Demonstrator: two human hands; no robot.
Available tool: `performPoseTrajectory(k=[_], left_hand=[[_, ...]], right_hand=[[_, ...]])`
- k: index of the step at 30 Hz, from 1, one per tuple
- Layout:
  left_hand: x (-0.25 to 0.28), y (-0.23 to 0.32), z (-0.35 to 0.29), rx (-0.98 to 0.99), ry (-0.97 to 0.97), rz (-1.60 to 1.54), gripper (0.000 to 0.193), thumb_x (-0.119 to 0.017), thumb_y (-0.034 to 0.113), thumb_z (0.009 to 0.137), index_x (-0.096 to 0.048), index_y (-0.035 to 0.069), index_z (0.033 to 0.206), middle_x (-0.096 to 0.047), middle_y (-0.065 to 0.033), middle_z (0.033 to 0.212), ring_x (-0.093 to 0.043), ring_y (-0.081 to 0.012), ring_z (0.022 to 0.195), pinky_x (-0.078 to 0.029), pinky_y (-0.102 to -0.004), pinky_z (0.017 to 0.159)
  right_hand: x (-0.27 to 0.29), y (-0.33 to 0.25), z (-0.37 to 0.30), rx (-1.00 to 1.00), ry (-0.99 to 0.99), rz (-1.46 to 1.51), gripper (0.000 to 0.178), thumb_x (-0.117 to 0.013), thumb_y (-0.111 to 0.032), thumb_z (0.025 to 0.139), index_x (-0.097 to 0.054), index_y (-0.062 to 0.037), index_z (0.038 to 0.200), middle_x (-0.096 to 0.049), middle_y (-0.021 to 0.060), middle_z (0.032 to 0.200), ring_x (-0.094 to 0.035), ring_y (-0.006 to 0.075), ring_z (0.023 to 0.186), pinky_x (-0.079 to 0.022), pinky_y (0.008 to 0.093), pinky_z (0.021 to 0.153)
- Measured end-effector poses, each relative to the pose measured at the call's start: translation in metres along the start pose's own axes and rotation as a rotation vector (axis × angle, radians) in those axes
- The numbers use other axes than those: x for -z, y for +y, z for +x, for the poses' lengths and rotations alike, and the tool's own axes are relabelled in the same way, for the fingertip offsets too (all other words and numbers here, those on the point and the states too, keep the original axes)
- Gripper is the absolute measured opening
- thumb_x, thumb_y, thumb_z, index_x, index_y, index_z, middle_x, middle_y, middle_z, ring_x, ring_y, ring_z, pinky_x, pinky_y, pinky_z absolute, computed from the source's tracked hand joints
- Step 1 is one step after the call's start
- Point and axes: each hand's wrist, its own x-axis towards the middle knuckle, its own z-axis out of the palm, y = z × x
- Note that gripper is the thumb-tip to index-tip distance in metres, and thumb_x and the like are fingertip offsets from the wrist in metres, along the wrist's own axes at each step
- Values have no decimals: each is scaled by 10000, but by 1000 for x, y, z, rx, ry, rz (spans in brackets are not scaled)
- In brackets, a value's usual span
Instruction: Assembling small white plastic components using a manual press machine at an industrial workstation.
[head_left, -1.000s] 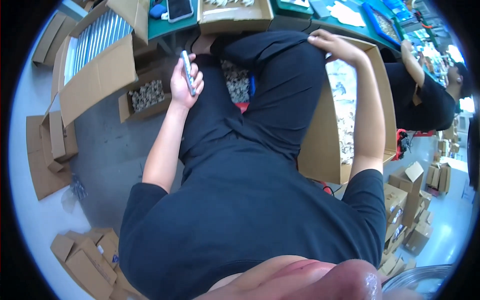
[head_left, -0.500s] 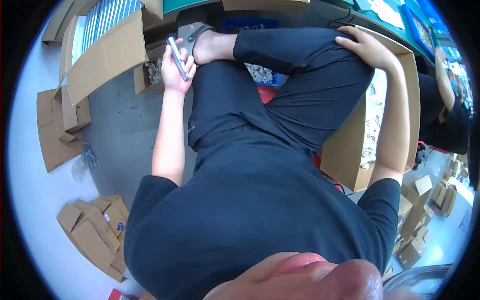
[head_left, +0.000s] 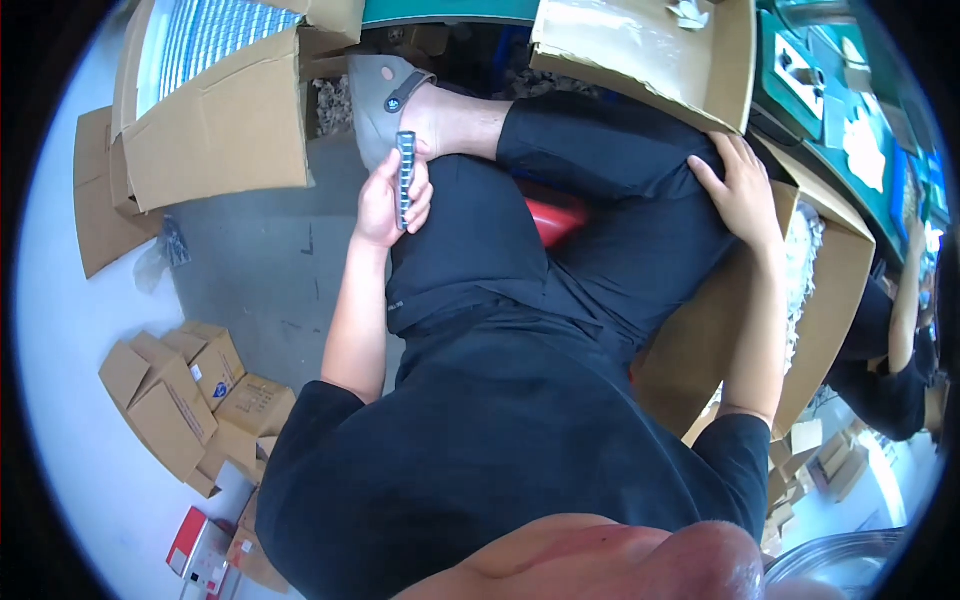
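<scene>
My left hand [head_left: 376, 208] is closed around a slim bar [head_left: 406, 182], dark with silver bands across it like rungs; its exact kind I cannot make out. The bar stands lengthwise in the fingers, beside my bent leg and just below the ankle. On one foot is a grey clog [head_left: 377, 105]. Resting flat on my dark trousers [head_left: 625, 150] at the knee is my right hand [head_left: 746, 190], fingers stretched out and holding nothing.
At upper left, an open carton [head_left: 225, 140] holds rows of silvery strips. Another carton [head_left: 640, 45] lies ahead, and a tall one [head_left: 835, 290] with whitish pieces stands by my right arm. Folded cartons [head_left: 165, 400] lie at left. A person's arm [head_left: 905, 300] shows at far right.
The bar has turned in my left hand, so its banded side now shows instead of a smooth silver one. My right hand stays on the knee. The whole view has shifted.
</scene>
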Motion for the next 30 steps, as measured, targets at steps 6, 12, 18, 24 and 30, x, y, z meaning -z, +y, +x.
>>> performPoseTrajectory(k=[6, 12, 18, 24, 30], left_hand=[[14, -10, 18, 93, -87, -28, 450, -379, 400, 1123, -495, -7, 1274, -475, -32, 717, -443, -106, 439, -398, -235, 359], [16, 2, 43, 223, -198, 62, 450, -397, 393, 1122, -509, -20, 1262, -480, -32, 717, -442, -80, 440, -396, -226, 365], [7, 8, 56, 215, -212, 93, 443, -400, 382, 1123, -512, -21, 1269, -486, -28, 720, -442, -76, 445, -389, -219, 372], [-33, 5, 80, 237, -394, 183, 436, -404, 381, 1121, -520, -11, 1271, -479, -25, 720, -447, -78, 451, -382, -216, 379], [-66, 20, 114, 167, -399, 190, 445, -433, 382, 1109, -521, -22, 1274, -464, -23, 702, -438, -81, 440, -386, -220, 375]], right_hand=[[6, -5, 16, -109, -102, 68, 529, -668, -402, 981, -636, 24, 1293, -652, 253, 1290, -581, 410, 1253, -432, 454, 1076], [0, 1, 18, -158, -91, 118, 517, -686, -389, 976, -651, 36, 1268, -674, 257, 1253, -607, 416, 1216, -457, 438, 1044], [5, 1, 21, -288, -22, 226, 470, -689, -353, 980, -671, 41, 1234, -701, 241, 1205, -636, 411, 1170, -467, 427, 1032], [40, -21, -17, -95, 179, 80, 384, -695, -283, 991, -690, 37, 1203, -731, 179, 1132, -677, 351, 1099, -492, 384, 1001], [92, 70, -149, -629, 377, 575, 302, -657, -207, 1021, -682, 24, 1215, -725, 137, 1093, -672, 227, 1071, -492, 319, 979]])
